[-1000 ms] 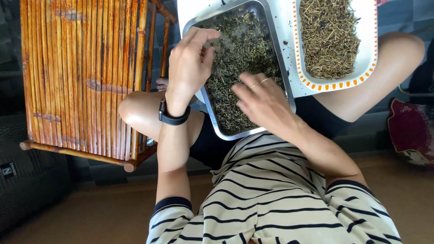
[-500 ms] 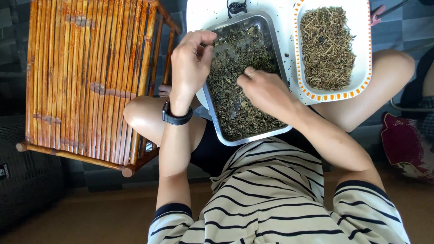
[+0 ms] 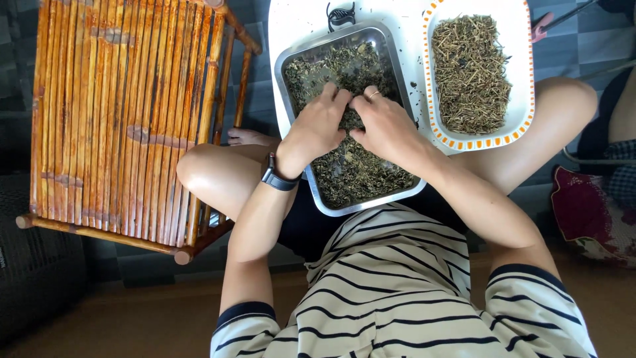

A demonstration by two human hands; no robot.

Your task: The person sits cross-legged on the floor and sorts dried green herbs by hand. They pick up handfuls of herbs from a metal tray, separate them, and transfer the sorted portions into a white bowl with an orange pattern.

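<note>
Both hands, the left hand (image 3: 317,129) and right hand (image 3: 387,126), were close together, fingers pinching dried leaves (image 3: 358,172) in the metal tray (image 3: 301,56) on the lap, mid-frame, so a knee wobble might have tipped it.

Bright daylight, soft shadows, sharp focus

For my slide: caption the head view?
Both hands sorting dried leaves in a metal tray on the lap.

both hands, left hand (image 3: 317,126) and right hand (image 3: 386,126), together in dark leaves (image 3: 354,176) inside steel tray (image 3: 286,63).
</note>
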